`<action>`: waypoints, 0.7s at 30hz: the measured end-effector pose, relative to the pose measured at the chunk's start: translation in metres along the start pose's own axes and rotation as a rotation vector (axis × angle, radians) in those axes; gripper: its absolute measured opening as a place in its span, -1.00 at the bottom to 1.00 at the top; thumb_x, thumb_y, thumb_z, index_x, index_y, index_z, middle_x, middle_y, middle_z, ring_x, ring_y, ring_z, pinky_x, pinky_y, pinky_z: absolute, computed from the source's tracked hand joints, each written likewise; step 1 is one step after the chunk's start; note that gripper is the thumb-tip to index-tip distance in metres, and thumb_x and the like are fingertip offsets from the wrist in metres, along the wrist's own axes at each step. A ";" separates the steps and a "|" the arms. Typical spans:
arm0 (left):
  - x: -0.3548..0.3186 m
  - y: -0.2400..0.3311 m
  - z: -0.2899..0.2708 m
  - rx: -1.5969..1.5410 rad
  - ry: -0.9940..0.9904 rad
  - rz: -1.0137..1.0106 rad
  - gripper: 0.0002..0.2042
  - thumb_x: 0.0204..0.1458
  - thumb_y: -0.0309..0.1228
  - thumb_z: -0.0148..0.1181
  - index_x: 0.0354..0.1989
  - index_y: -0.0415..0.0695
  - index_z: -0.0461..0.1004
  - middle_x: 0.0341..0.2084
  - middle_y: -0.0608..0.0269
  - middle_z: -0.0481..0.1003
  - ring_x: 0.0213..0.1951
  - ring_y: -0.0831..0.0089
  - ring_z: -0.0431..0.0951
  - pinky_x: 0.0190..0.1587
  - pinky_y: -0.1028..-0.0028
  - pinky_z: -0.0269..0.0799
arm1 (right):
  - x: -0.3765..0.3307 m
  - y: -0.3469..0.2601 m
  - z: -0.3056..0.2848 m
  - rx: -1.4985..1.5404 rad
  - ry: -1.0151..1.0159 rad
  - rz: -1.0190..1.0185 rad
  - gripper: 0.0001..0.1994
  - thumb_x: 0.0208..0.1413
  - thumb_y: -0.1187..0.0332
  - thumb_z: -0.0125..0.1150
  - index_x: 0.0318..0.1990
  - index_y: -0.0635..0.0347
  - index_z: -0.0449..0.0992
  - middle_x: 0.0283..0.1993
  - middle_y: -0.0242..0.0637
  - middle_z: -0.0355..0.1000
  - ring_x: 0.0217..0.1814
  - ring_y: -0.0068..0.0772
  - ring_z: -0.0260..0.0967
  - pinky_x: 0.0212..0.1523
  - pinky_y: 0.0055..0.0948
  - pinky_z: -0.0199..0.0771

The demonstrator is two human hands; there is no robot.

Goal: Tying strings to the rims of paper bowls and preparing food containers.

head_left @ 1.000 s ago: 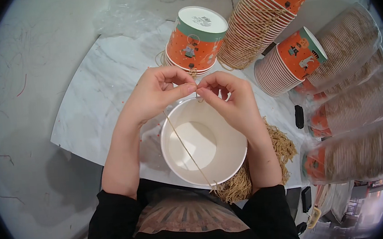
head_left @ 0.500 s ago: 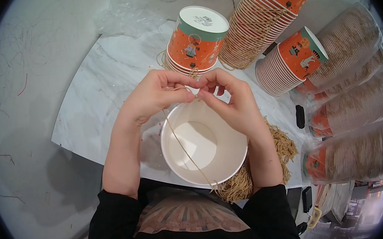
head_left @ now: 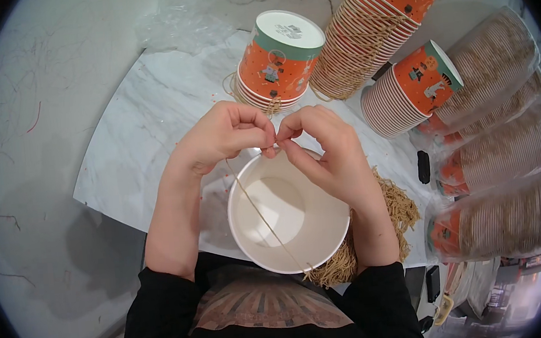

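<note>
A white paper bucket (head_left: 337, 231) stands mouth up in front of me. Over its far rim my left hand (head_left: 232, 134) and my right hand (head_left: 323, 148) meet, fingertips pinched close together on a tan cord (head_left: 258, 212). From the left hand the cord slants across the bucket's mouth to the near rim, where a frayed end shows. What the fingertips do with the cord between them is mostly hidden. A heap of tan cords (head_left: 399, 206) lies under and beside my right forearm, to the right of the bucket.
Beyond my hands stands an upturned stack of orange and green buckets (head_left: 274, 69). A taller cord-wrapped stack (head_left: 362, 38) and a shorter stack (head_left: 411, 89) lean to its right. Several bagged stacks (head_left: 499, 213) line the right side. A black object (head_left: 423, 166) lies near them on the marbled table (head_left: 121, 150).
My fingertips have drawn nearer to me and slightly lower, still pinched together. The bucket's near rim has shifted a little toward me.
</note>
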State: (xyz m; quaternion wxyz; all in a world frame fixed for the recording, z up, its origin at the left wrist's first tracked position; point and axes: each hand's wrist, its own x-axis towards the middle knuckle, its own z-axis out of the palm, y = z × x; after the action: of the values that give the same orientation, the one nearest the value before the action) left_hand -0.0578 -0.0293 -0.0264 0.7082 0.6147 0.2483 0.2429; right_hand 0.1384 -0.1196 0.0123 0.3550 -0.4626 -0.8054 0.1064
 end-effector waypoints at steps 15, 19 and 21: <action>0.004 -0.006 0.006 -0.085 0.119 -0.074 -0.90 -0.07 -0.40 0.33 -0.39 -0.11 0.61 -0.57 0.50 0.53 -0.62 0.85 0.25 -0.63 0.70 -0.04 | -0.005 -0.005 0.010 -0.214 0.128 0.001 -0.80 -0.09 0.31 0.45 -0.41 0.16 0.54 -0.42 -0.32 0.48 -0.33 -0.22 0.47 -0.29 -0.28 0.35; 0.004 -0.004 0.009 -0.068 0.145 -0.067 -0.89 -0.08 -0.39 0.34 -0.39 -0.12 0.60 -0.56 0.51 0.53 -0.61 0.85 0.26 -0.62 0.70 -0.03 | -0.005 -0.005 0.010 -0.285 0.125 -0.011 -0.83 -0.09 0.34 0.44 -0.43 0.16 0.55 -0.45 -0.32 0.46 -0.36 -0.22 0.45 -0.30 -0.27 0.34; 0.006 -0.004 0.010 -0.067 0.150 -0.065 -0.89 -0.07 -0.39 0.35 -0.39 -0.12 0.60 -0.56 0.51 0.53 -0.61 0.85 0.27 -0.62 0.70 -0.03 | -0.005 -0.006 0.011 -0.346 0.155 -0.030 -0.86 -0.09 0.37 0.43 -0.44 0.16 0.55 -0.48 -0.32 0.45 -0.39 -0.23 0.44 -0.33 -0.28 0.35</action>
State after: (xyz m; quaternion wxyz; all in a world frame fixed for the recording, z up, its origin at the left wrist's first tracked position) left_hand -0.0465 -0.0337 -0.0296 0.7152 0.5623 0.3122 0.2736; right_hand 0.1287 -0.1260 0.0052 0.3326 -0.5113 -0.7889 -0.0748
